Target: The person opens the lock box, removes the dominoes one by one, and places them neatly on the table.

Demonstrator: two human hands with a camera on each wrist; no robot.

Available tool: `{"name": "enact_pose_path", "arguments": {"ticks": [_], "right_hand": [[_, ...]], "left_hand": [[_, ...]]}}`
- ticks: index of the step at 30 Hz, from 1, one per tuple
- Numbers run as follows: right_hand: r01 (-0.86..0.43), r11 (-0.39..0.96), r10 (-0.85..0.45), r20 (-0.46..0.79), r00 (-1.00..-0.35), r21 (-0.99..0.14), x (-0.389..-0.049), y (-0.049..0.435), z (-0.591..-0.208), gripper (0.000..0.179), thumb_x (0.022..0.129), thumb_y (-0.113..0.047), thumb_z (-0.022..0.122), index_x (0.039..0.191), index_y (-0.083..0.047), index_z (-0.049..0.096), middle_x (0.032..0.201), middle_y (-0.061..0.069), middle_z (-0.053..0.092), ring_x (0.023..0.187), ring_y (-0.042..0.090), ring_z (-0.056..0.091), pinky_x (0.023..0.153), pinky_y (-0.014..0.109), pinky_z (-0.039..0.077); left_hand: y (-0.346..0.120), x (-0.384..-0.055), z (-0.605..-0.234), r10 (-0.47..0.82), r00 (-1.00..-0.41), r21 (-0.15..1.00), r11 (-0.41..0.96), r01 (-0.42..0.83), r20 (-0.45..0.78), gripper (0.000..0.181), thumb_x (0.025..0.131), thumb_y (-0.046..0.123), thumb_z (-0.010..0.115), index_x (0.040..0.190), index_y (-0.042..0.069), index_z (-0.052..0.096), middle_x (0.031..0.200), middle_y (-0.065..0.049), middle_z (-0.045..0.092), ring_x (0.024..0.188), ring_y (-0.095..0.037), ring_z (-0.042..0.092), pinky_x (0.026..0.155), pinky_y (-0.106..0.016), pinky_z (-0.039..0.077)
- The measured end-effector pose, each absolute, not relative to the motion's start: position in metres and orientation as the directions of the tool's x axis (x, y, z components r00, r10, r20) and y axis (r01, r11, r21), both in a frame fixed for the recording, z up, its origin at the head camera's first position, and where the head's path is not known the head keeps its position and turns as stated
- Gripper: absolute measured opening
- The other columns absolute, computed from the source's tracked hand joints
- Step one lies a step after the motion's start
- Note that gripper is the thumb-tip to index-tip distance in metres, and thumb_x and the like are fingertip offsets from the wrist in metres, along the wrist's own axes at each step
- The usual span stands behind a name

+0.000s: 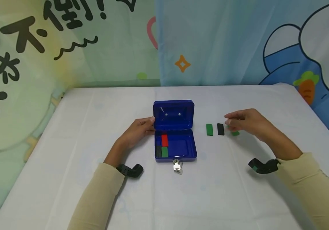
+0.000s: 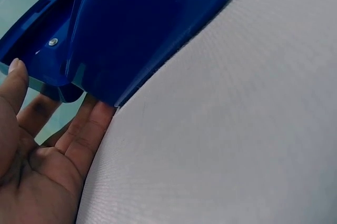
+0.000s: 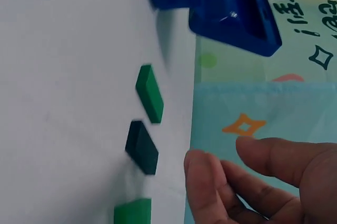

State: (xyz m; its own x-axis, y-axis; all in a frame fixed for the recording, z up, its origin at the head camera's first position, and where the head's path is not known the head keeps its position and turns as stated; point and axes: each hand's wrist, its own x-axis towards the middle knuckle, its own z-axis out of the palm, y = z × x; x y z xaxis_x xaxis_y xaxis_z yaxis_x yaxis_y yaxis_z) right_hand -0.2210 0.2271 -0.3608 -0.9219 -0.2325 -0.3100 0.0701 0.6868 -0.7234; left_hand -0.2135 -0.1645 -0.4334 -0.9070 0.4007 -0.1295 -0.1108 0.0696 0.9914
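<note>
A blue metal cash box (image 1: 181, 145) stands on the table with its lid (image 1: 173, 114) raised. My left hand (image 1: 141, 127) holds the lid's left edge, thumb at its front and fingers behind; in the left wrist view the fingertips (image 2: 100, 111) reach the box's back corner. Inside the box's left side lie a red block (image 1: 164, 140), a green block (image 1: 164, 152) and a black block (image 1: 158, 151). My right hand (image 1: 246, 123) hovers with loosely bent fingers over a green block (image 1: 235, 133), partly hidden. Left of it lie a black block (image 1: 220, 129) and another green block (image 1: 209, 129).
A silver key (image 1: 177, 166) hangs at the lock on the box's front. White cloth (image 1: 210, 198) covers the table. Behind its far edge hangs a printed curtain (image 1: 210, 41). Each wrist wears a black band (image 1: 129, 171).
</note>
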Motion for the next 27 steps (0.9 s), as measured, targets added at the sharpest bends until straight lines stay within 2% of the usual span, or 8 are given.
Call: {"name": "enact_pose_path", "arguments": {"ticks": [7,13,19,27], "right_hand": [[0.159,0.489,-0.365,-0.367,-0.856,-0.857,-0.221,0.207,-0.358,0.043,0.099,-0.014,0.058,0.135,0.009,0.049,0.125,0.022,0.061,0.098,0.022,0.068,0.091,0.038,0.052],[0.261,0.295,-0.477,-0.378,-0.793,-0.919,-0.223,0.185,-0.358,0.045,0.097,-0.003,0.059,0.134,0.016,0.045,0.117,0.021,0.065,0.099,0.024,0.068,0.09,0.038,0.052],[0.303,0.247,-0.525,-0.39,-0.757,-0.921,-0.225,0.169,-0.361,0.042,0.098,-0.001,0.056,0.133,0.018,0.044,0.113,0.019,0.068,0.102,0.027,0.068,0.09,0.039,0.052],[0.296,0.242,-0.579,-0.382,-0.72,-0.924,-0.226,0.152,-0.362,0.036,0.1,0.0,0.052,0.132,0.017,0.048,0.114,0.021,0.067,0.104,0.029,0.066,0.094,0.043,0.048]], "left_hand": [[-0.164,-0.213,-0.434,0.413,-0.902,0.992,0.081,-0.1,-0.125,0.051,0.104,0.038,0.045,0.138,0.001,0.053,0.125,-0.011,0.063,0.116,-0.023,0.059,0.098,-0.033,0.048],[-0.165,-0.213,-0.433,0.41,-0.904,0.993,0.073,-0.097,-0.119,0.049,0.104,0.038,0.046,0.135,0.002,0.055,0.122,-0.011,0.064,0.114,-0.024,0.06,0.098,-0.034,0.048],[-0.165,-0.213,-0.431,0.406,-0.904,0.991,0.068,-0.112,-0.13,0.05,0.103,0.039,0.046,0.136,0.002,0.055,0.122,-0.011,0.064,0.114,-0.024,0.06,0.098,-0.033,0.048],[-0.165,-0.213,-0.432,0.406,-0.906,0.991,0.099,-0.09,-0.123,0.051,0.103,0.041,0.045,0.137,0.003,0.054,0.123,-0.009,0.064,0.114,-0.022,0.06,0.098,-0.033,0.048]]}}
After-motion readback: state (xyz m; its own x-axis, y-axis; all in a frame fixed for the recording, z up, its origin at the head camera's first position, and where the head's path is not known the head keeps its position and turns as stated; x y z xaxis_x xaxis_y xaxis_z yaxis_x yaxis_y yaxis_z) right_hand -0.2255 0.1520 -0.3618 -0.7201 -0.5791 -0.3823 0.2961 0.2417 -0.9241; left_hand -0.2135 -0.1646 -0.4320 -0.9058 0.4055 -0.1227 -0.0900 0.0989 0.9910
